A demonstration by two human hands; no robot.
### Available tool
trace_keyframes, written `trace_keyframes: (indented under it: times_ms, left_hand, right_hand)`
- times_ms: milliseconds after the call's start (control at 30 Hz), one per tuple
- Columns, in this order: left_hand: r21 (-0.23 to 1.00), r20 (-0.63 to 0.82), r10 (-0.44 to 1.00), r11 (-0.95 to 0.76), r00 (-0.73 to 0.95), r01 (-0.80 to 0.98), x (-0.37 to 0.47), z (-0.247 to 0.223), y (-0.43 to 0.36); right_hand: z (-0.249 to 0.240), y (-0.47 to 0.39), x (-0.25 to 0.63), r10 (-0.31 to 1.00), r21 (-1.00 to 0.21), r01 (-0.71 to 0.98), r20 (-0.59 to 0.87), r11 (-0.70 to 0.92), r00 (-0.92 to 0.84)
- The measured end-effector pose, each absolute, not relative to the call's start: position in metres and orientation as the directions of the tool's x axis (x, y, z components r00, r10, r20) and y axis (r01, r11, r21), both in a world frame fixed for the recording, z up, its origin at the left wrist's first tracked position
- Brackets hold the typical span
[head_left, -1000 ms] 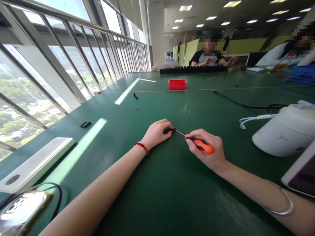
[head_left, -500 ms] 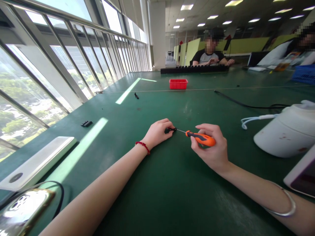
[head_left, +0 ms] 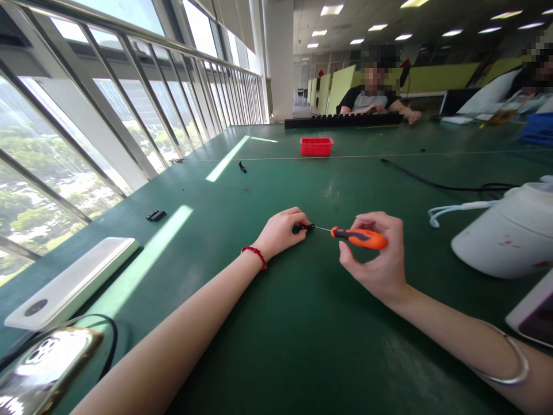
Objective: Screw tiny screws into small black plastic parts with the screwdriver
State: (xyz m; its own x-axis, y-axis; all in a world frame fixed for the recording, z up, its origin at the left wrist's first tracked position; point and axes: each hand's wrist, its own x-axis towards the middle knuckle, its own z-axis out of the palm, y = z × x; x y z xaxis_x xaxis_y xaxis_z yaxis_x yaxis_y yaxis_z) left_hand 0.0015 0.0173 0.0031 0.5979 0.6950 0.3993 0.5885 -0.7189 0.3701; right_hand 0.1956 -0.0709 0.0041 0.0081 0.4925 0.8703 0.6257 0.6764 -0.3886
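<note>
Low over the green table, my left hand [head_left: 283, 233], with a red cord at its wrist, pinches a small black part [head_left: 306, 227] between thumb and fingers. Most of that part is hidden by the fingers. My right hand [head_left: 382, 256] holds an orange and black screwdriver [head_left: 360, 237] by its handle, with the thumb standing off from it. The screwdriver lies almost level, its thin shaft pointing left and its tip at the black part. Whether the tip sits in a screw is too small to tell.
Left are a black piece [head_left: 156, 215], another black piece [head_left: 242, 167], a white power bank [head_left: 71, 282] and a phone [head_left: 49, 369]. A red bin [head_left: 316, 147] stands ahead. Right are a black cable [head_left: 432, 181] and a white bottle [head_left: 505, 233]. Two people sit beyond.
My right thumb has come away from the screwdriver handle and the fingers have shifted along it. The left hand keeps its pinch. The whole view has shifted slightly.
</note>
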Motion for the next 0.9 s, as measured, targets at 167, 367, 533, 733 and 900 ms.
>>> trace_keyframes:
  times_ms: [167, 367, 533, 733, 900]
  left_hand:
    - [0.376, 0.405, 0.694, -0.72, 0.595, 0.584, 0.0016, 0.0033, 0.0165]
    - [0.373, 0.408, 0.69, -0.723, 0.598, 0.581, 0.0015, 0.0018, 0.0179]
    - [0.38, 0.415, 0.687, -0.727, 0.596, 0.572, 0.0012, 0.0015, 0.018]
    - [0.38, 0.414, 0.689, -0.725, 0.595, 0.575, 0.0008, 0.0017, 0.0176]
    - [0.378, 0.411, 0.686, -0.728, 0.601, 0.573, 0.001, 0.0017, 0.018]
  right_hand:
    - [0.0084, -0.0729, 0.1945, 0.493, -0.283, 0.716, 0.865, 0.638, -0.098]
    - [0.0053, -0.0701, 0.1957, 0.481, -0.359, 0.66, 0.877, 0.66, -0.003]
    - [0.0072, -0.072, 0.1959, 0.486, -0.269, 0.733, 0.869, 0.625, -0.095]
    - [0.0086, -0.0721, 0.1941, 0.437, -0.222, 0.728, 0.892, 0.648, -0.116]
    - [0.009, -0.0716, 0.1947, 0.421, -0.229, 0.732, 0.903, 0.642, -0.086]
